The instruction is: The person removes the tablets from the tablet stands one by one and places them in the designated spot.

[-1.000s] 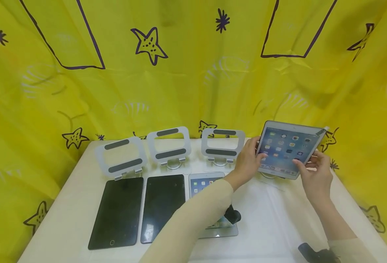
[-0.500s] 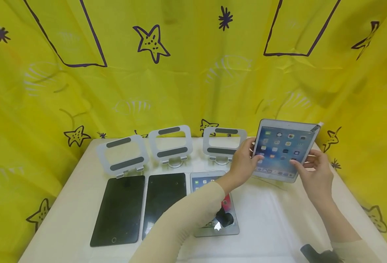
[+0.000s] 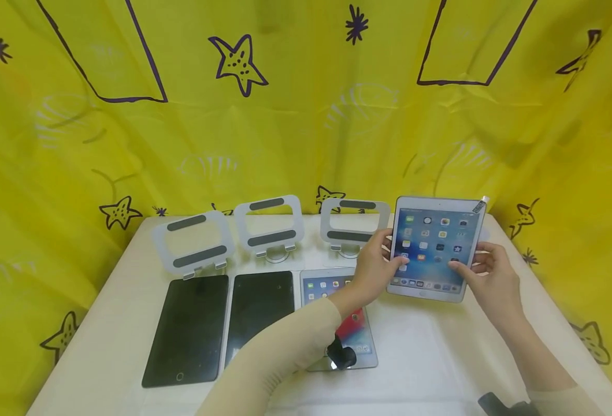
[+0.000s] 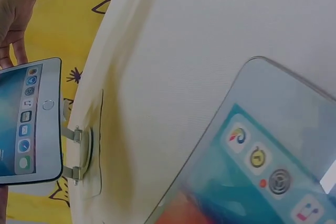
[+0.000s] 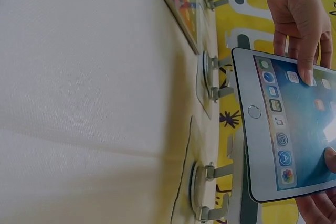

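Note:
A white-framed tablet (image 3: 433, 248), its screen lit with app icons, is held up off the table by both hands. The left hand (image 3: 372, 268) grips its left edge, thumb on the screen and fingers behind. Opposite it, the right hand (image 3: 495, 283) grips the right edge in the same way. A small tag (image 3: 479, 205) sticks to the tablet's top right corner. Behind the tablet stands a tablet stand, mostly hidden in the head view; its hinge (image 5: 209, 171) shows in the right wrist view.
Three grey-white stands, the left (image 3: 193, 245), middle (image 3: 269, 225) and right (image 3: 355, 222), line the table's back. Before them lie two dark tablets, one (image 3: 187, 329) beside another (image 3: 261, 306), and a lit tablet (image 3: 365, 338) partly under the left arm. A yellow curtain (image 3: 295, 115) hangs behind.
Both hands have brought the tablet left and nearer the person, away from the rightmost stand. It also stands less tilted to the side now.

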Motion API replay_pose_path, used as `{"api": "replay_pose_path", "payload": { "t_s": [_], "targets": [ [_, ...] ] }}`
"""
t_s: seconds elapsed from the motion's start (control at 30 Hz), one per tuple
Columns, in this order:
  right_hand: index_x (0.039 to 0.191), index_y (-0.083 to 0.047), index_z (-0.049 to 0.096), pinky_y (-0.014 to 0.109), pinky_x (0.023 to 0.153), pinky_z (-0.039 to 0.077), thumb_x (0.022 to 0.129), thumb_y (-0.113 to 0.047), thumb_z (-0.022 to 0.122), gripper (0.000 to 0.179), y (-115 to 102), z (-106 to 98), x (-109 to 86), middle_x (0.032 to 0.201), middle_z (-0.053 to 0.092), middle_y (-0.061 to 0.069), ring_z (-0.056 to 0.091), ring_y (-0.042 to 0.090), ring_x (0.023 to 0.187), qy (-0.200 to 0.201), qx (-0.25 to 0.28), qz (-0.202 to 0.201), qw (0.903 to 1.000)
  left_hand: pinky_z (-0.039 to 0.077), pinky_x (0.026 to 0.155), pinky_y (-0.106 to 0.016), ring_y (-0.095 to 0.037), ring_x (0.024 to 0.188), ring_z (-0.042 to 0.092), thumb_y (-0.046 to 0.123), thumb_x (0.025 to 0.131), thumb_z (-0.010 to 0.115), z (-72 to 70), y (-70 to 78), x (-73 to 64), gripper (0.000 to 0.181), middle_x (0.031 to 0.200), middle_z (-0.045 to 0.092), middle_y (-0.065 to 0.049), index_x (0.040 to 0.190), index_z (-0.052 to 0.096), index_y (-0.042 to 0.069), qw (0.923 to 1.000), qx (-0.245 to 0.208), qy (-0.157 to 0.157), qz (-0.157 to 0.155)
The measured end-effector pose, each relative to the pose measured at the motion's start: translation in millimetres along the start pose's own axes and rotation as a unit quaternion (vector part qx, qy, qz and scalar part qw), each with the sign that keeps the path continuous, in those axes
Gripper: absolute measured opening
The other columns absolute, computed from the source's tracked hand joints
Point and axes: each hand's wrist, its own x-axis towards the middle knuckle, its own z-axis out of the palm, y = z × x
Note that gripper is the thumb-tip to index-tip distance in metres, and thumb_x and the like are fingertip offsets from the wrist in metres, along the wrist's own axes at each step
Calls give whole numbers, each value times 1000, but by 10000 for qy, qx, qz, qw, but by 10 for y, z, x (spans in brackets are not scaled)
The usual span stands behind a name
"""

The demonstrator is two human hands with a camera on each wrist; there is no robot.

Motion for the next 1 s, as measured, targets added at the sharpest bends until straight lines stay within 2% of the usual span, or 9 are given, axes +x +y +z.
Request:
{"api": "replay_pose_path", "payload": {
  "t_s": [0.17, 0.33, 0.63, 0.77, 1.0],
  "targets": [
    [129, 1, 38, 7, 57, 41, 88, -32, 67, 60, 15, 10, -28, 104, 58, 22, 41, -5, 76, -268, -48, -27, 9996, 46, 63, -11, -3, 70, 52, 7, 78, 76, -40, -40, -82, 52, 91, 55, -2, 124, 52, 9, 10000, 34, -18, -68],
    [127, 3, 38, 11, 56, 44, 87, -28, 69, 60, 17, 29, -55, 103, 59, 23, 44, -3, 73, -565, -8, -51, 9984, 47, 62, -12, -1, 70, 51, 7, 77, 77, -66, -102, -160, 54, 90, 53, 1, 125, 52, 10, 9989, -172, -146, -406],
    [128, 7, 36, 16, 58, 49, 86, -25, 70, 62, 47, 78, -113, 103, 56, 23, 52, 21, 80, -1285, 14, 182, 9915, 47, 61, -15, -2, 70, 51, 8, 75, 79, -104, -199, -310, 56, 87, 53, 4, 123, 52, 10, 9952, -282, -394, -850],
    [127, 9, 35, 18, 59, 52, 86, -24, 71, 64, 80, 90, -144, 104, 56, 24, 54, 23, 80, -1564, 76, 272, 9873, 47, 60, -16, -3, 68, 52, 6, 73, 80, -104, -227, -379, 55, 85, 53, 4, 121, 53, 11, 9935, -363, -428, -990],
    [129, 13, 34, 25, 61, 55, 83, -26, 73, 72, 122, 116, -203, 102, 56, 25, 56, 22, 79, -2081, 96, 543, 9765, 46, 59, -15, -3, 67, 53, 4, 72, 80, -154, -233, -540, 58, 83, 51, 3, 122, 51, 7, 9841, -755, -593, -1497]
  ]
}}
